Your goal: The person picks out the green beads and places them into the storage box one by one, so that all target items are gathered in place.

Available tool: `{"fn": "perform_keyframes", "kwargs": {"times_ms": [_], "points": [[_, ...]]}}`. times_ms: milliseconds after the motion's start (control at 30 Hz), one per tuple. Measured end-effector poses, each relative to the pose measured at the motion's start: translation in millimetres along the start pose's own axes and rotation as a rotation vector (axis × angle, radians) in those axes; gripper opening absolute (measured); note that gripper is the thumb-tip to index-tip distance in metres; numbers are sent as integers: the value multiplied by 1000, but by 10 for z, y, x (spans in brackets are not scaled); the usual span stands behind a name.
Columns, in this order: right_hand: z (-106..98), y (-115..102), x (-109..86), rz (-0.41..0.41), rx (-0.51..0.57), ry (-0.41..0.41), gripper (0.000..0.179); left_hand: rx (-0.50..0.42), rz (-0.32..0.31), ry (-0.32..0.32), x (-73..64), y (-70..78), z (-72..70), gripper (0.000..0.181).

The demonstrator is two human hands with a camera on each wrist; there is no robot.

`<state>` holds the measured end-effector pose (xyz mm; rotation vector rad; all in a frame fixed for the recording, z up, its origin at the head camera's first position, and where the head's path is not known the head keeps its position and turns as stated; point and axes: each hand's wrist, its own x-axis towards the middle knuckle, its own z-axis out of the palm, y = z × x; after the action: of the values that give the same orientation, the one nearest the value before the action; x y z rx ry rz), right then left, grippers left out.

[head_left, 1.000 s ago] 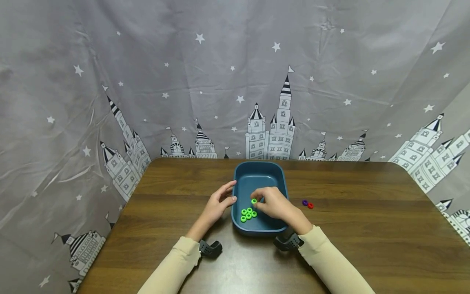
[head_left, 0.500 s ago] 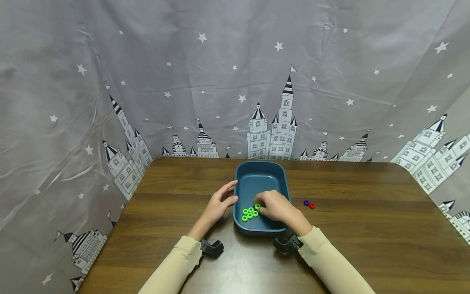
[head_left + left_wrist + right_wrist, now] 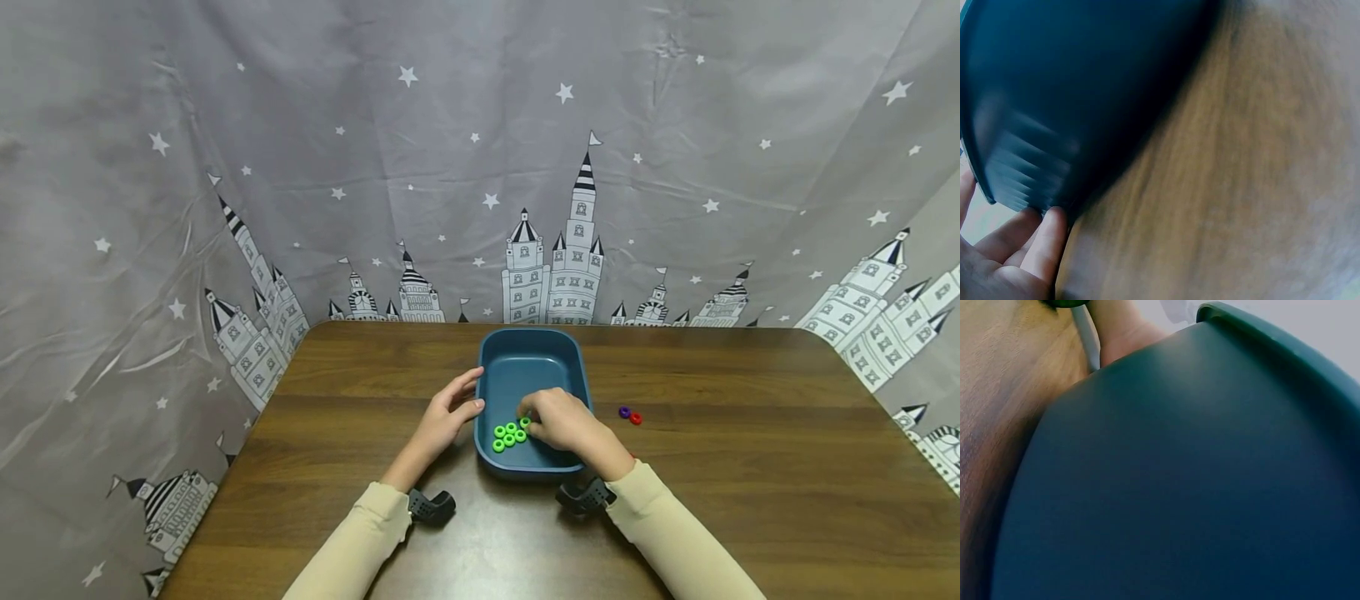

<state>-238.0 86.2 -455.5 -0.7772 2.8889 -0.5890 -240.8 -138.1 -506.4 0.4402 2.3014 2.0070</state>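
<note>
I find the tray (image 3: 528, 375) to be smooth plastic with a soft sheen on its outer walls, and the green rings (image 3: 509, 435) in it smooth and plastic-looking, as are the purple ring (image 3: 621, 413) and red ring (image 3: 641, 419). The table (image 3: 750, 450) shows wood grain, glossy towards its near edge. Beyond the far edge I note a creased, faintly shiny cloth backdrop (image 3: 450, 175); my sleeves (image 3: 352, 533) are matt cloth, my wrist units (image 3: 432, 507) dark, plastic-looking.

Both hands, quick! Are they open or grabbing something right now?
Left hand: open, fingertips against the blue tray's side.
Right hand: closed, pinching a green ring inside the tray.
</note>
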Motion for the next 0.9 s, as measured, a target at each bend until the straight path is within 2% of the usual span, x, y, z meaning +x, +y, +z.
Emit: {"fn": "perform_keyframes", "kwargs": {"times_ms": [900], "points": [[0,18,-6,-47,32,-8,17,-17,31,-26,-5,8,-10,57]]}}
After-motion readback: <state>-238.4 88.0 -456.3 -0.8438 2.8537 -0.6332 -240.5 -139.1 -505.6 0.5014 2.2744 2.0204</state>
